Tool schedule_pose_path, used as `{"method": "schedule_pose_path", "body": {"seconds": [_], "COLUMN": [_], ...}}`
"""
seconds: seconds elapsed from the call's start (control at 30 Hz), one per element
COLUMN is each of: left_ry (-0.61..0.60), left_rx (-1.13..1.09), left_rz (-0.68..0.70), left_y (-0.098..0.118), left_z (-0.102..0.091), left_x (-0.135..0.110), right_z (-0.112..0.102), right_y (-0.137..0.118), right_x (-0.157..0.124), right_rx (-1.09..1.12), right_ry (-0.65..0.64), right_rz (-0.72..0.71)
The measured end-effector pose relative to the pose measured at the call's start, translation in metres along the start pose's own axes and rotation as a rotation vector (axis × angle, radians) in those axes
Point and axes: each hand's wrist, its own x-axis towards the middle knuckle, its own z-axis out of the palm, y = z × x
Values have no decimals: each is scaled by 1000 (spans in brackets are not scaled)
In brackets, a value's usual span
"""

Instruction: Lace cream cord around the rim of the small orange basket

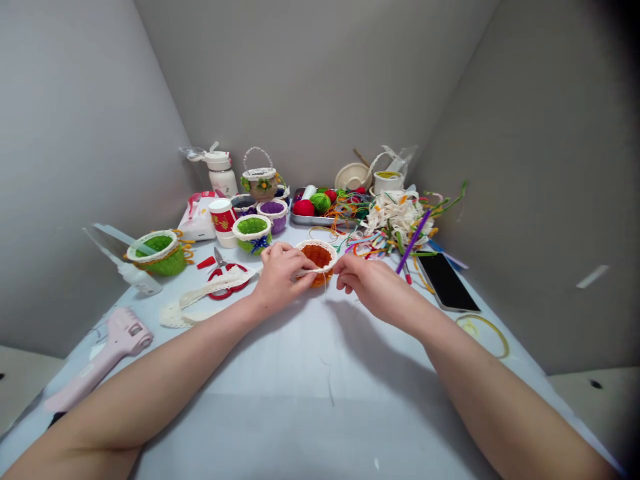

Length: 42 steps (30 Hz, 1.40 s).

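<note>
A small orange yarn-wrapped cup (317, 255) with a white lace rim stands on the pale table (310, 373) between my hands. My left hand (280, 275) is closed, pinching a strip of white lace trim (215, 288) against the cup's left side. My right hand (367, 283) is closed too, pinching the lace at the cup's right rim. The loose end of the lace trails left across the table over the red scissors (226, 275).
A pink glue gun (107, 350) lies front left. Green yarn baskets (159, 252) (253, 231), a purple one (273, 212), a red-and-white cup (223, 220), a tray of yarn balls (320, 203), a tangle of coloured cords (395, 227) and a phone (447, 281) ring the back and right.
</note>
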Motion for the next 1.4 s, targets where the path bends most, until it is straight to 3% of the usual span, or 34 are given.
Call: {"method": "schedule_pose_path", "body": {"seconds": [0.1,0.27,0.7,1.03,1.4], "left_ry": [0,3,19,30,86], "left_rx": [9,8,9,0,73], "left_rz": [-5,-2,-17,-6,93], "left_y": [0,-1,1,0,1], "left_z": [1,2,2,1,3], "left_x": [1,1,0,0,-3], "right_z": [8,18,26,27,45], "right_y": [4,11,11,2,-12], "right_x": [8,17,18,15,10], "right_rx": [25,-2,-32,14,145], "right_ry": [61,204,215,206,316], "right_rz": [38,-15,-36,26,107]}}
